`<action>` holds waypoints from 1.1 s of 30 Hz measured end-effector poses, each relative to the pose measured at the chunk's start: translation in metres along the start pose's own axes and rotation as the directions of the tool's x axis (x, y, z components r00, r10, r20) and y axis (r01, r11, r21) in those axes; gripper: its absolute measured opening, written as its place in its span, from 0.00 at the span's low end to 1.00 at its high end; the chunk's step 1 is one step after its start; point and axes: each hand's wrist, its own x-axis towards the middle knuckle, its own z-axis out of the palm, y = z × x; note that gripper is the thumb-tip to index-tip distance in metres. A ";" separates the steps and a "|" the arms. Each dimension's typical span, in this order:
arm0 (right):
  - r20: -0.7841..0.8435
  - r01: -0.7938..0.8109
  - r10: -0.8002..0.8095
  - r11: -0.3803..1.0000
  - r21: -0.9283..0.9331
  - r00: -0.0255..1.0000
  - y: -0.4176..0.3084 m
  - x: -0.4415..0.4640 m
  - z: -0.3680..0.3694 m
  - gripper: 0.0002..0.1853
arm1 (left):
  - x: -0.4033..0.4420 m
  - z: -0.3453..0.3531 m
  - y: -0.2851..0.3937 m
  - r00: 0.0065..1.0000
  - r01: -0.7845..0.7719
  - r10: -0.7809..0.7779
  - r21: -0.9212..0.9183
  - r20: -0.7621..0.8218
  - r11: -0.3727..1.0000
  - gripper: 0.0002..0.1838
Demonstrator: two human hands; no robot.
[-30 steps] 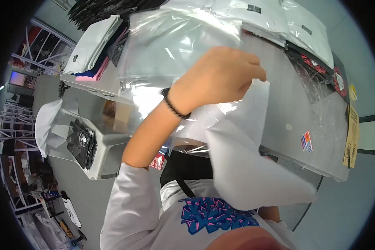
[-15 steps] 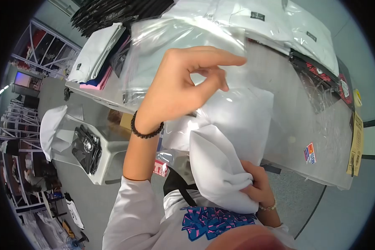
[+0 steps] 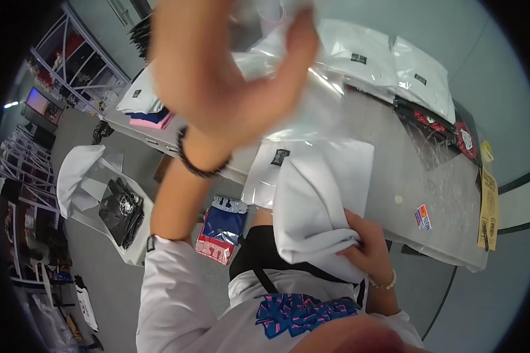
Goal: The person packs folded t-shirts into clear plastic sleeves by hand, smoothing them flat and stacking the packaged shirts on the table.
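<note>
My right hand (image 3: 371,247) is closed on the lower right edge of a folded white garment (image 3: 309,206), its fingers tucked into the folds. The garment bulges upward near my lap. A clear plastic bag (image 3: 262,185) lies around its upper part, and a small black label (image 3: 281,156) shows through. How far in the garment sits, I cannot tell. High in front of me and close to the camera is my left hand (image 3: 229,76), blurred, thumb spread away from the fingers. It appears to hold nothing; the fingertips are cut off by the frame.
Clear bags (image 3: 321,106) lie on the grey table (image 3: 388,153). Bagged white garments (image 3: 359,65) are stacked along its back, folded clothes (image 3: 141,97) at its left end. A white chair (image 3: 138,235) bears black packages. A red-and-blue package (image 3: 221,229) is low beside me.
My left hand has risen toward the camera, its thumb spreading wider from the fingers. The right hand keeps its grip on the garment. The black label and red-and-blue package now show more.
</note>
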 end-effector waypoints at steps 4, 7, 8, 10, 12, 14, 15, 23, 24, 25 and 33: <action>-0.010 0.194 -0.199 0.962 -0.193 0.980 -0.015 -0.010 -0.005 0.38 | -0.035 -0.004 0.040 0.981 -0.111 0.132 -0.147 0.145 0.983 0.15; 0.084 0.228 -0.213 0.934 -0.276 0.973 -0.026 -0.025 -0.009 0.38 | -0.085 -0.021 0.059 0.976 0.047 0.008 -0.245 0.216 0.968 0.16; 0.118 0.212 -0.185 0.933 -0.291 0.976 -0.031 -0.030 -0.010 0.38 | -0.099 -0.028 0.063 0.971 0.083 -0.022 -0.250 0.239 0.965 0.18; 0.172 0.206 -0.156 0.922 -0.327 0.973 -0.035 -0.035 -0.010 0.37 | -0.122 -0.041 0.067 0.926 0.136 -0.042 -0.228 0.374 0.964 0.21; 0.208 0.230 -0.161 0.900 -0.370 0.965 -0.035 -0.034 -0.011 0.36 | -0.144 -0.054 0.075 0.861 0.209 -0.080 -0.206 0.502 0.956 0.23; 0.249 0.218 -0.113 0.868 -0.447 0.962 -0.036 -0.031 -0.015 0.35 | -0.157 -0.062 0.073 0.788 0.256 -0.096 -0.182 0.609 0.949 0.25; 0.265 0.212 -0.088 0.849 -0.484 0.960 -0.035 -0.029 -0.017 0.35 | -0.161 -0.065 0.074 0.749 0.337 -0.144 -0.185 0.647 0.923 0.26; 0.173 0.230 -0.154 0.730 -0.644 0.973 -0.030 -0.001 -0.029 0.26 | -0.180 -0.079 0.084 0.735 0.427 -0.123 -0.315 0.666 0.847 0.28; 0.148 0.213 -0.153 0.705 -0.676 0.977 -0.029 0.002 -0.029 0.26 | -0.177 -0.079 0.083 0.756 0.429 -0.127 -0.339 0.642 0.837 0.26; 0.123 0.199 -0.160 0.678 -0.708 0.980 -0.027 0.006 -0.029 0.26 | -0.173 -0.079 0.083 0.761 0.418 -0.106 -0.358 0.640 0.835 0.25; -0.221 -0.103 -0.227 0.439 -0.893 0.949 -0.021 0.037 -0.010 0.26 | -0.141 -0.062 0.083 0.815 0.114 0.103 -0.332 0.570 0.936 0.16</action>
